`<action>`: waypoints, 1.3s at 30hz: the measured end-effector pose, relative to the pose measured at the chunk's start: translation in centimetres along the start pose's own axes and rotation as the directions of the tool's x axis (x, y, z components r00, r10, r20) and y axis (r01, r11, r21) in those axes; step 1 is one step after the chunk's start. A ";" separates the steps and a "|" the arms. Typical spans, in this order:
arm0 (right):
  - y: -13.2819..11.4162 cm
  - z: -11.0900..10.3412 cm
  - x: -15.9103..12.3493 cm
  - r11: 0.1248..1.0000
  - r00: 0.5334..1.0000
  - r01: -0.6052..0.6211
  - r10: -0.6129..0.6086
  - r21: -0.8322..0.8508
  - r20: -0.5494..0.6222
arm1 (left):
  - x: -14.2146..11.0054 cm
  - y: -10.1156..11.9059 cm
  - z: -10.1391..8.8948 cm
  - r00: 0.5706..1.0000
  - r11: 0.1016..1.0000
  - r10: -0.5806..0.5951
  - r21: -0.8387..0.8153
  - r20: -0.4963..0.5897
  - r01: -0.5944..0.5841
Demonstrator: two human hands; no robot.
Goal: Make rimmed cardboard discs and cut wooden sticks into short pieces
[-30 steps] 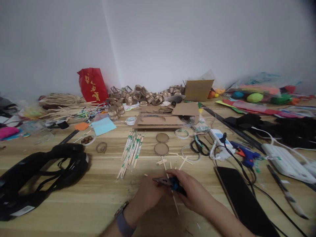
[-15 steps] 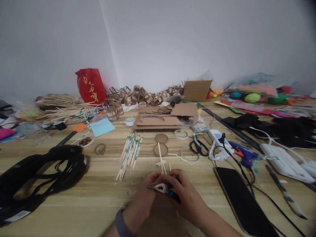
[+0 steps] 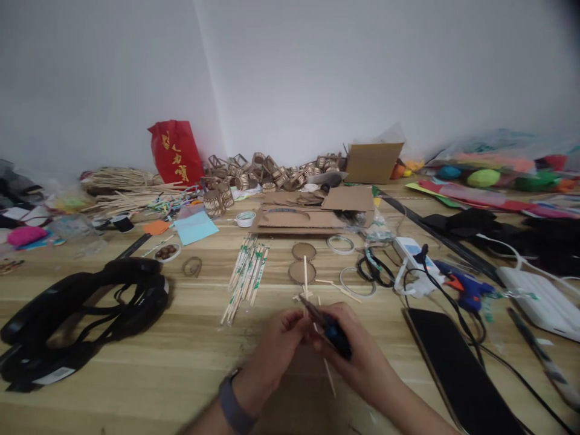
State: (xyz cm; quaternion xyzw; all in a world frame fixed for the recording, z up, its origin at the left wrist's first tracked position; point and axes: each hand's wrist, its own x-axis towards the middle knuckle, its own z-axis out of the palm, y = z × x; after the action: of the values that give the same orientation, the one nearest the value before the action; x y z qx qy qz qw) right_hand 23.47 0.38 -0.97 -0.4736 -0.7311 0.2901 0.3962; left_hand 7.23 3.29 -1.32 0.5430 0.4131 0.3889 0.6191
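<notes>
My right hand (image 3: 356, 341) is closed around the dark handles of a pair of pliers (image 3: 335, 337). The metal jaws point up and left and meet a thin wooden stick (image 3: 306, 275), close to my left fingertips. My left hand (image 3: 285, 332) pinches that stick. A length of thin wood (image 3: 330, 377) shows below the hands; whether it is the same stick is hidden. Just ahead lie two round cardboard discs (image 3: 302, 272), with short stick pieces (image 3: 347, 291) beside them. Left of these is a bundle of chopsticks in paper wrappers (image 3: 247, 275).
Cardboard sheets (image 3: 294, 223) lie behind the discs, with small stick-sided baskets (image 3: 272, 172) heaped further back. At right are a phone (image 3: 453, 362), a blue glue gun (image 3: 469, 290), a power strip (image 3: 410, 254) and cables. A black strapped headset (image 3: 86, 308) sits at left.
The pliers have swung from pointing left across my left hand to pointing up and forward, with their jaws at the stick. The whole view has shifted slightly.
</notes>
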 end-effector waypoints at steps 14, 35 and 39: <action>-1.5 -4.9 0.5 0.858 0.791 -0.499 0.391 0.125 0.471 | 0.1 3.0 -3.2 0.994 0.991 -0.098 0.093 0.056 0.093; -1.8 -3.9 0.4 0.844 0.775 -0.509 0.363 0.170 0.517 | -0.8 2.6 -1.3 0.924 0.988 -0.130 0.129 0.359 0.089; -1.7 -3.8 0.3 0.857 0.778 -0.494 0.358 0.150 0.516 | -0.9 2.5 -1.4 0.922 0.985 -0.147 0.137 0.357 0.104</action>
State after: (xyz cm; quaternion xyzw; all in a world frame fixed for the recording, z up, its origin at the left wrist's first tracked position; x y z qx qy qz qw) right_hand 25.91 0.16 2.44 -0.4828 -0.6292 0.5781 0.1920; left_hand 5.53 3.19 1.12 0.6131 0.3460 0.2160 0.6765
